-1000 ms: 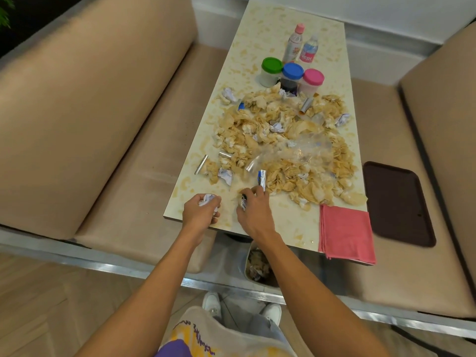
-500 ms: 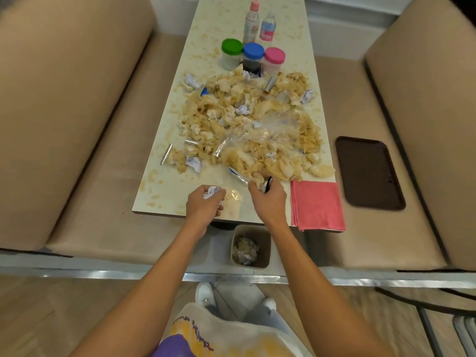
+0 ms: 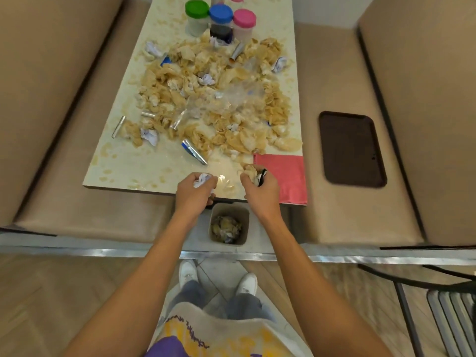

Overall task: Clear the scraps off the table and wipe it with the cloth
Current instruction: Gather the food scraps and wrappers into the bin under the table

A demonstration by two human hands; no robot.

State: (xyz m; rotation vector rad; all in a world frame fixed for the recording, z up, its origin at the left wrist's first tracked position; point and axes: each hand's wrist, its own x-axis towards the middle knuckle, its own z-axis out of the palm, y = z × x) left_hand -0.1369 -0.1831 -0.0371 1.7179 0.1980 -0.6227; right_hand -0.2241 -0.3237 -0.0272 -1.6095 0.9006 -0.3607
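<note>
Benches first: a beige bench on the left, its twin on the right, both cut off by the frame edges. Between them runs the speckled table, far end out of shot. A big heap of scraps covers its middle, pale crisp-like pieces with clear plastic over them, hard to separate one from another. A dark tray lies on the right bench. The pink cloth sits on the table's near right corner, its near edge hanging over the rim. On the floor below stands the bin, its far side tucked under the table edge, scraps inside. Far off, three jars with green, blue and pink lids; bottles behind them are sliced off at the top.

Now the hands, both at the near edge. The left hand is curled round a crumpled white paper, fingers mostly hidden behind the knuckles. The right hand grips a beige scrap and a dark wrapper, touching the cloth's left edge. A silver-blue foil wrapper lies loose just beyond.
</note>
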